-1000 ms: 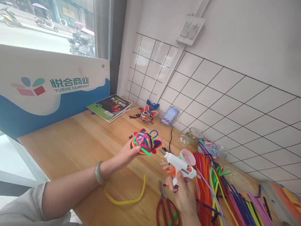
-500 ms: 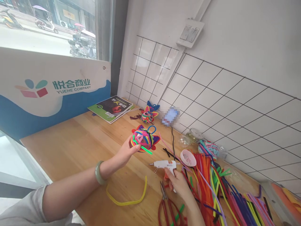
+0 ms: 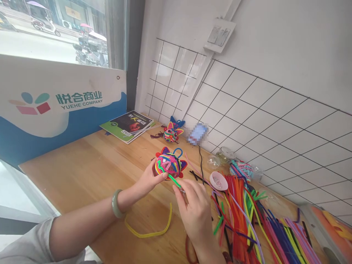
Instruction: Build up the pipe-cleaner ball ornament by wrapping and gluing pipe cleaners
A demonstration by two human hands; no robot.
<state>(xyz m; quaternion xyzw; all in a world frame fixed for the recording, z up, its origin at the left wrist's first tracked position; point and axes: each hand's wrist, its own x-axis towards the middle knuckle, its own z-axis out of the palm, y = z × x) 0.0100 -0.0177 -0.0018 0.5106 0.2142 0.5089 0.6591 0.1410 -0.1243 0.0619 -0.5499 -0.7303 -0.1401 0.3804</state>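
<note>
My left hand (image 3: 151,179) is wrapped round a colourful pipe-cleaner ball ornament (image 3: 169,165) with purple-and-red ears and a blue loop on top. From the ornament's lower side a short green pipe cleaner (image 3: 173,180) sticks out. My right hand (image 3: 194,209) pinches the free end of that strip between thumb and fingers. The hot glue gun cannot be made out behind my right hand. Below that hand, part of the red scissors' handle (image 3: 189,247) shows. A bent yellow pipe cleaner (image 3: 148,234) lies on the wooden table (image 3: 110,165) under my left wrist.
Bundles of pipe cleaners (image 3: 239,209) cover the right side, beside a pink bowl (image 3: 218,180) of small clear pieces. Clear jars (image 3: 225,154) and a striped ball (image 3: 242,169) stand by the wall. A finished ornament (image 3: 172,134), a blurred phone (image 3: 198,134) and books (image 3: 128,126) lie behind.
My right hand has let go of the glue gun and moved up and left to the green pipe cleaner, now pinching its end. My left hand still holds the ornament.
</note>
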